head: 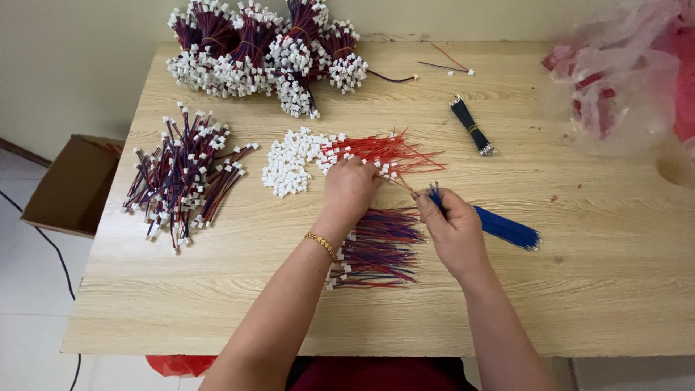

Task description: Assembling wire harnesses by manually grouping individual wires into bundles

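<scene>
Red wires, white-tipped, fanned out.

Bare wood open right and front — wire piles, white connectors crowd left, back.

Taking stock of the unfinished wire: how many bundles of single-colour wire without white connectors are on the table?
2: a black bundle lying alone toward the table's far right, and a blue bundle under the right hand. More may be hidden under the hands.
</scene>
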